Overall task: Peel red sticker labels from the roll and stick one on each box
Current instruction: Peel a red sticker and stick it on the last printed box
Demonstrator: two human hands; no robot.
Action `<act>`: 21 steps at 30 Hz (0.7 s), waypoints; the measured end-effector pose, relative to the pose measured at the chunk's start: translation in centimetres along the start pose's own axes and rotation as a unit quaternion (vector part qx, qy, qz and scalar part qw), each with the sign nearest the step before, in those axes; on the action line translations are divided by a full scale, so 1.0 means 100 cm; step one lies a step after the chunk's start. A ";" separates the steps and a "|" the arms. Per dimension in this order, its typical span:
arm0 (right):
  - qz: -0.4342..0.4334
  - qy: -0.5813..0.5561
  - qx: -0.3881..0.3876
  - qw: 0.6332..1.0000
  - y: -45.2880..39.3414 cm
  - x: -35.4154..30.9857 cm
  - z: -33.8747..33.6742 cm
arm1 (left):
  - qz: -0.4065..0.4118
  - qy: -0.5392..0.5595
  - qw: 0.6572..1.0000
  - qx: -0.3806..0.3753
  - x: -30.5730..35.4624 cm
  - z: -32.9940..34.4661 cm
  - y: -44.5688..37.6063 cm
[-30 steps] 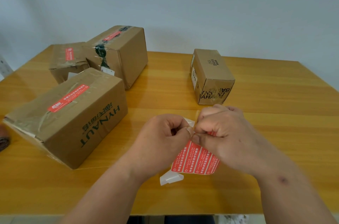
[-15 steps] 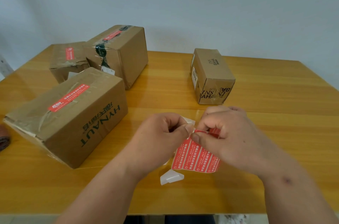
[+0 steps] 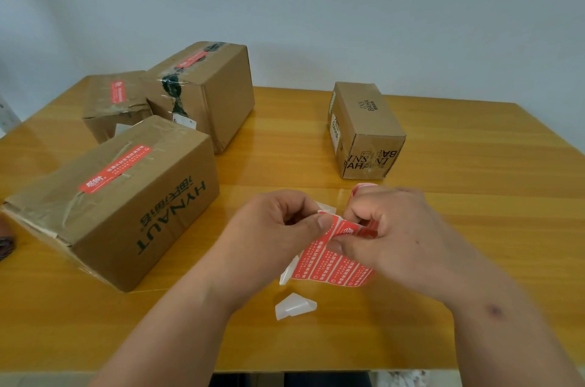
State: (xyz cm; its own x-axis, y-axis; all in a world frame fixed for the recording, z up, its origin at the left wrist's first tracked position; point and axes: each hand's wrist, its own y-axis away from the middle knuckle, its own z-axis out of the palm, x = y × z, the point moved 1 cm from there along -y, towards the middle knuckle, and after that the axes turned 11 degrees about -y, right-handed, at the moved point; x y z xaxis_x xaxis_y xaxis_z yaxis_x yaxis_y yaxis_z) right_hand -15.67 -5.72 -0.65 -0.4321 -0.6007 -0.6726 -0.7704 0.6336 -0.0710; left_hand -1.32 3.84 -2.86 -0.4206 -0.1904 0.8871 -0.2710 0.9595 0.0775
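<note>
Above the table (image 3: 459, 228), both hands (image 3: 278, 228) (image 3: 399, 237) pinching the label strip (image 3: 332, 269), roll mostly hidden

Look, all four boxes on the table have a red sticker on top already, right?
Not quite: only three do. The head view shows the HYNAUT box, the small back box and the tall taped box stickered, but the BAHA box has none that shows.

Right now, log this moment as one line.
step: peeling sticker | left hand: pinching label strip | right hand: pinching sticker | boxes labelled: three | unlabelled: right box
</note>
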 end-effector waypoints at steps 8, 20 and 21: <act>-0.018 0.060 0.017 0.998 -0.001 0.005 0.001 | -0.017 0.023 1.000 0.011 0.000 0.006 -0.003; -0.035 0.098 0.037 0.994 -0.001 0.004 0.002 | -0.040 0.041 0.998 0.020 0.001 0.006 -0.003; -0.037 0.097 0.038 0.994 -0.001 0.004 0.002 | -0.039 0.040 0.998 0.022 0.000 0.007 -0.004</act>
State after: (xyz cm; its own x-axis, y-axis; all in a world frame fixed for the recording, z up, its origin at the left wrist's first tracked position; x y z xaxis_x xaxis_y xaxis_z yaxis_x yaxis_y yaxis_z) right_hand -15.73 -5.94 -1.05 -0.4636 -0.7255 -0.5087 -0.7692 0.6145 -0.1754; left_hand -1.80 3.33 -3.19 -0.3258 -0.2457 0.9130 -0.3391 0.9318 0.1298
